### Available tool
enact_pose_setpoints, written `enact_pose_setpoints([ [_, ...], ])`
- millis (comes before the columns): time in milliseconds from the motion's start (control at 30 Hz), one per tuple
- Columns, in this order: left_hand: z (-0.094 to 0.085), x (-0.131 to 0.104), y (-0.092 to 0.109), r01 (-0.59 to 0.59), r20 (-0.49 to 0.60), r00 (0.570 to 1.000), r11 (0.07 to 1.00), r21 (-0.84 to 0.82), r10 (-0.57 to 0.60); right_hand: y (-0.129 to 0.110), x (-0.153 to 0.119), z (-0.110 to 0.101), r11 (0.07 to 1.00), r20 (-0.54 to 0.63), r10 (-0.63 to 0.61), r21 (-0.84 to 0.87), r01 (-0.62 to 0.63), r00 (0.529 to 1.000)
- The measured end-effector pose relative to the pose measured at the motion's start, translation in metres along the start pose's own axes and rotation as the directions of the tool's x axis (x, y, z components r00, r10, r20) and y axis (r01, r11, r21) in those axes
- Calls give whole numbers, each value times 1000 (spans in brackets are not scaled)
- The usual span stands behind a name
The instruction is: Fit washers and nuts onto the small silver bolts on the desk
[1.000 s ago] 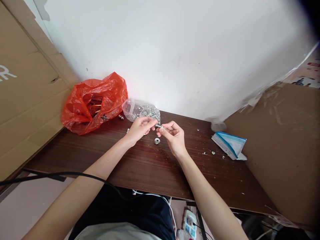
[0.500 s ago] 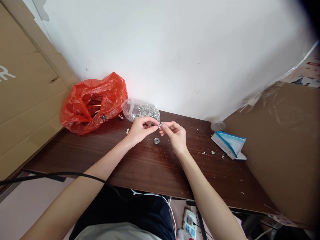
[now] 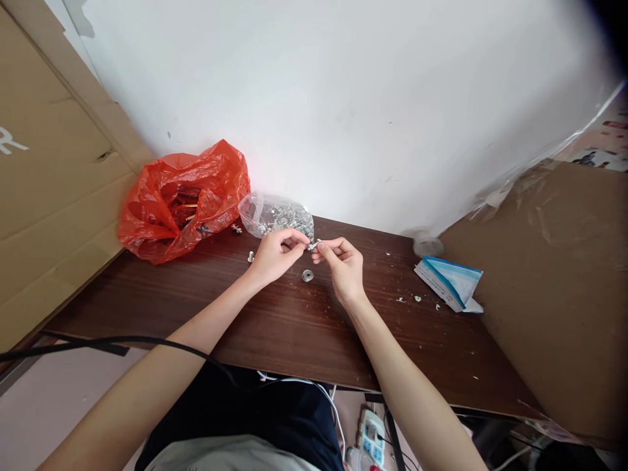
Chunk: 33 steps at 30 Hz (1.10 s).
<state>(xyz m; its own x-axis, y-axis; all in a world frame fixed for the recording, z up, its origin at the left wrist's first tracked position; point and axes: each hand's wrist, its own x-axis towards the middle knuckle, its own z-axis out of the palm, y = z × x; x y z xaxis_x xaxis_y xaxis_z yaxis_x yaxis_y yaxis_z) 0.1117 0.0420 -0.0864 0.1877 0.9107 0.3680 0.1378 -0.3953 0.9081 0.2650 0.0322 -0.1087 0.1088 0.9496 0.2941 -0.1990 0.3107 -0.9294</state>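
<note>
Between my two hands, over the middle of the table (image 3: 275, 327), is a small silvery bolt (image 3: 313, 246). My left hand (image 3: 279, 254) pinches its left end between thumb and forefinger. The right end sits in the thumb-and-finger pinch of my right hand (image 3: 346, 267); fingertips cover part of it. Just below the hands lies a round metal washer (image 3: 307, 275), flat on the wood. A short metal screw-like piece (image 3: 250, 257) rests left of my left hand. Behind the hands, a clear plastic bag (image 3: 277, 216) holds many small metal parts.
An open red plastic bag (image 3: 147, 216) stands at the back left. On the right lie a blue-and-white packet (image 3: 450, 284) and a clear cup-like item (image 3: 428, 244). Cardboard (image 3: 49, 170) flanks the left side. A black cable (image 3: 122, 340) crosses over my left forearm.
The fingertips have drawn slightly apart, so more of the bolt shows between them. Both hands stay in nearly the same place; the other things have not moved.
</note>
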Motion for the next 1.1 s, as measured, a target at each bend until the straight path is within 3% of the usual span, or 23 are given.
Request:
enact_pose_setpoints([
  [133, 0, -1, -2, -5, 32, 999, 989, 145, 1, 2, 1, 0, 1000, -16, -20, 13, 21, 1000],
  [233, 0, -2, -2, -12, 47, 999, 987, 159, 5, 1, 1, 0, 999, -18, -32, -5, 31, 999],
  [633, 0, 1, -12, -6, -23, 1000, 993, 115, 9, 0, 0, -2, 987, 24, -120, -108, 122, 992],
  [900, 0, 0, -4, 77, -39, 996, 996, -48, -79, -2, -1, -1, 984, 45, -129, -116, 133, 991],
  [1100, 0, 0, -3, 84, -44, 995, 994, -71, -87, -3, -2, -2, 974, 77, -106, -190, 119, 991],
])
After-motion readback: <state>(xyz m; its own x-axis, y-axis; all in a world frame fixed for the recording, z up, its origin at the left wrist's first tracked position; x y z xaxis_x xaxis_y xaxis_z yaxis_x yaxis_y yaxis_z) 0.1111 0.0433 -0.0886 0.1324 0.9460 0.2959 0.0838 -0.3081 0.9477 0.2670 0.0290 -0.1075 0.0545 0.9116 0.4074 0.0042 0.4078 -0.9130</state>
